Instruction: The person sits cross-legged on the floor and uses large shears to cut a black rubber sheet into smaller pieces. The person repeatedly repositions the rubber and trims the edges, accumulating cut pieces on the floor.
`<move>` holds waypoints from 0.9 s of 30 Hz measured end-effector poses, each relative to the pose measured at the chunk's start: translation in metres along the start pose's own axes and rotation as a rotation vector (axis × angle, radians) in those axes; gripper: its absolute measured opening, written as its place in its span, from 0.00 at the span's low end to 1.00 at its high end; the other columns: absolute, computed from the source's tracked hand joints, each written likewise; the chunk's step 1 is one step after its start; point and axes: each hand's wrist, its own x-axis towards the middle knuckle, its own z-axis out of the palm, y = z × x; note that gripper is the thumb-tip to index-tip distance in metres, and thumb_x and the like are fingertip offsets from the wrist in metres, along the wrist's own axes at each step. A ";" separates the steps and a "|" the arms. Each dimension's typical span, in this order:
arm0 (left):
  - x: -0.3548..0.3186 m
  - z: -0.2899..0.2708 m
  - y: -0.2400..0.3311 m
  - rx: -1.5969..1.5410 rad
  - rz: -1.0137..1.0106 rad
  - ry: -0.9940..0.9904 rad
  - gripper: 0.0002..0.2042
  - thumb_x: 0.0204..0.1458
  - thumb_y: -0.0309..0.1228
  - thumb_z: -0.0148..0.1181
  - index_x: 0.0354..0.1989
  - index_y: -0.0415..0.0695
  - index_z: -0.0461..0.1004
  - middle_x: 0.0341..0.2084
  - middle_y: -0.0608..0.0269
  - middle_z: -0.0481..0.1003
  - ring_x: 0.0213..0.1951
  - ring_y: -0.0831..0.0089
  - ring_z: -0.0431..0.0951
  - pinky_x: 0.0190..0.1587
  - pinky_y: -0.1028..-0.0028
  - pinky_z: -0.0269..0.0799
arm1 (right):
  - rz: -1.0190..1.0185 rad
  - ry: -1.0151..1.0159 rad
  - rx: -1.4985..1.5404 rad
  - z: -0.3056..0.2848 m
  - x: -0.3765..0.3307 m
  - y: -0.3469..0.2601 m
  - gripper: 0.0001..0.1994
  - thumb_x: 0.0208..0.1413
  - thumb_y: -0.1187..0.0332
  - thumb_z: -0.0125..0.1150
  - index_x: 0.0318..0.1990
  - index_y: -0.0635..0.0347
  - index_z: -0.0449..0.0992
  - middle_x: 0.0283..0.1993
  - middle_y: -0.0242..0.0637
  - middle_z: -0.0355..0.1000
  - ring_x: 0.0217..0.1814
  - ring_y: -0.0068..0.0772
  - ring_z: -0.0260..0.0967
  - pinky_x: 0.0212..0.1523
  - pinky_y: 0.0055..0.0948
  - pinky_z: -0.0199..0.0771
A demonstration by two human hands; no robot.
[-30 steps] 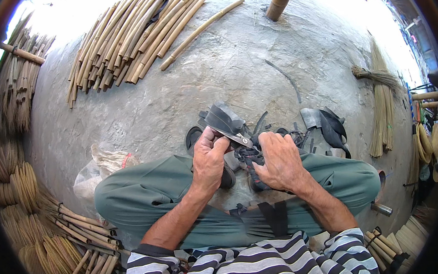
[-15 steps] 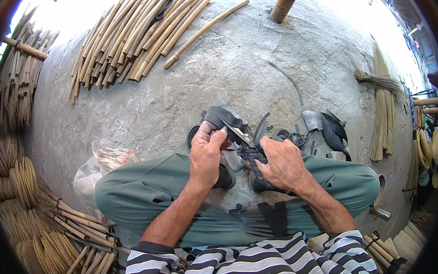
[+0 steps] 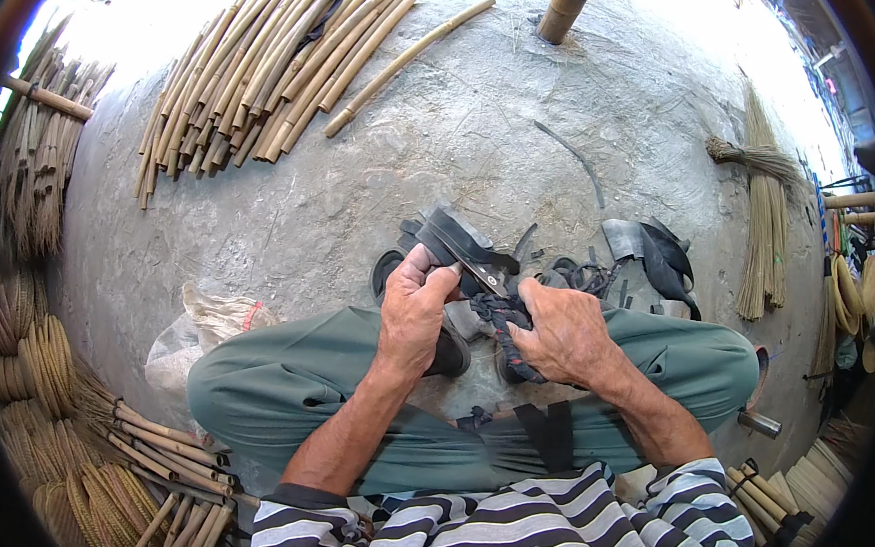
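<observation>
Head view. Your left hand [image 3: 412, 310] is closed on a black strip [image 3: 445, 237], held in front of you above the grey floor [image 3: 391, 166]. Your right hand [image 3: 565, 331], near but apart, is clamped on the dark-wrapped handles of the scissors [image 3: 492, 281], their blades against the strip. Bamboo poles [image 3: 246, 85] lie well ahead, to your left.

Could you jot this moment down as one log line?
left hand: holding black strip | right hand: gripping scissors | poles: lying ahead
</observation>
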 end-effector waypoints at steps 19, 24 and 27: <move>0.000 0.000 -0.005 -0.043 0.029 0.027 0.12 0.64 0.25 0.53 0.53 0.44 0.77 0.43 0.68 0.82 0.41 0.80 0.81 0.47 0.73 0.77 | -0.055 0.067 -0.013 0.006 0.000 0.001 0.21 0.53 0.55 0.71 0.36 0.64 0.71 0.28 0.51 0.77 0.34 0.57 0.79 0.37 0.51 0.77; 0.005 -0.004 -0.002 -0.136 -0.024 0.098 0.11 0.63 0.26 0.54 0.52 0.44 0.78 0.43 0.69 0.83 0.41 0.80 0.81 0.46 0.72 0.77 | -0.043 0.017 0.020 0.008 0.000 0.002 0.18 0.53 0.59 0.70 0.36 0.64 0.70 0.30 0.51 0.75 0.35 0.59 0.78 0.37 0.52 0.76; 0.004 0.000 -0.002 -0.187 0.051 0.116 0.09 0.65 0.28 0.55 0.50 0.44 0.78 0.39 0.72 0.81 0.37 0.84 0.79 0.43 0.76 0.76 | -0.136 0.144 -0.040 0.012 0.002 0.004 0.21 0.52 0.56 0.72 0.37 0.64 0.71 0.31 0.50 0.77 0.35 0.56 0.78 0.38 0.49 0.74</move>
